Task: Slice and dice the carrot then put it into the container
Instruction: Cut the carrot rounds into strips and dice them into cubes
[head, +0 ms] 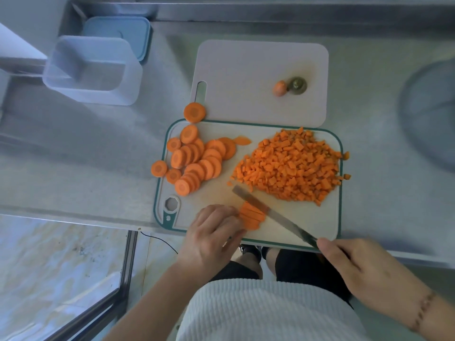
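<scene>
From above: the left hand (214, 232) presses curled fingers on carrot strips (252, 217) at the board's (283, 227) six o'clock. The right hand (357, 267) grips the knife (268, 212) beside them. Dice (288, 168) at three o'clock, slices (197, 161) at nine, container (93, 70) at ten.

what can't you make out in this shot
Head view only:
- Knife handle: hidden inside the right hand.
- Left hand fingertips: curled out of sight over the carrot strips.
- Round grey object: blurred and cut off by the right edge.
- Blue lid: partly hidden behind the clear container.
</scene>
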Action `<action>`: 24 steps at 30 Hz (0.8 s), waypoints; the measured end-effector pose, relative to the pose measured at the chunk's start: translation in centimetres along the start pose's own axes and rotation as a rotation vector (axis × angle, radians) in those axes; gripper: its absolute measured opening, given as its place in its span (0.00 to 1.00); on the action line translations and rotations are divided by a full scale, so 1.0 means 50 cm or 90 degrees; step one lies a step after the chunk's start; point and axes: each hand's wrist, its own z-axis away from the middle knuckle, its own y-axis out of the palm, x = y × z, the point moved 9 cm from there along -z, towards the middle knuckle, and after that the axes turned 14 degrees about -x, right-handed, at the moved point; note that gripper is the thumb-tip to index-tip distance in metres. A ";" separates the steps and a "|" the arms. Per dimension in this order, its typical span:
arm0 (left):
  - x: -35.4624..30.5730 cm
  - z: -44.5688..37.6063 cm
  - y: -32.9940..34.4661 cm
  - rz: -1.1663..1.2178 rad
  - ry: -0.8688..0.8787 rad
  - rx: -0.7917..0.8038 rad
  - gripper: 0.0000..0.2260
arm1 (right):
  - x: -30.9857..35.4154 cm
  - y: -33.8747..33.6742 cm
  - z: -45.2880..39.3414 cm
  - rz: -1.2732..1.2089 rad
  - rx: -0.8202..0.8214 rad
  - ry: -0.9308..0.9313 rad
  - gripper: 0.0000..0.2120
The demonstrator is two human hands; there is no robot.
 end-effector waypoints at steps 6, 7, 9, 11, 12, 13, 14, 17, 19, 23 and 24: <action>-0.025 0.037 0.004 -0.034 0.103 0.004 0.01 | 0.055 0.024 0.015 0.083 0.031 -0.070 0.24; -0.030 0.041 0.010 -0.031 0.097 -0.002 0.02 | 0.057 0.026 0.015 0.088 0.029 -0.069 0.22; -0.035 0.043 0.018 -0.020 0.081 -0.014 0.07 | 0.055 0.027 0.012 0.070 0.026 -0.056 0.25; -0.036 0.040 0.019 -0.014 0.063 -0.021 0.08 | 0.052 0.029 0.012 0.072 0.019 -0.053 0.27; -0.036 0.039 0.017 -0.013 0.056 -0.023 0.10 | 0.052 0.031 0.013 0.078 0.017 -0.054 0.28; -0.036 0.038 0.016 -0.011 0.052 -0.026 0.11 | 0.053 0.031 0.014 0.092 0.015 -0.054 0.29; -0.037 0.038 0.016 -0.010 0.052 -0.026 0.12 | 0.055 0.030 0.015 0.113 0.014 -0.059 0.30; -0.032 0.041 0.020 -0.011 0.044 -0.021 0.06 | 0.054 0.031 0.018 0.137 0.017 -0.064 0.30; -0.029 0.045 0.022 -0.015 0.037 -0.018 0.05 | 0.055 0.033 0.018 0.138 0.026 -0.059 0.29; -0.030 0.042 0.022 -0.007 0.027 -0.026 0.08 | 0.055 0.039 0.014 0.143 0.032 -0.043 0.31; -0.030 0.041 0.023 -0.006 0.025 -0.027 0.09 | 0.057 0.041 0.012 0.155 0.030 -0.045 0.32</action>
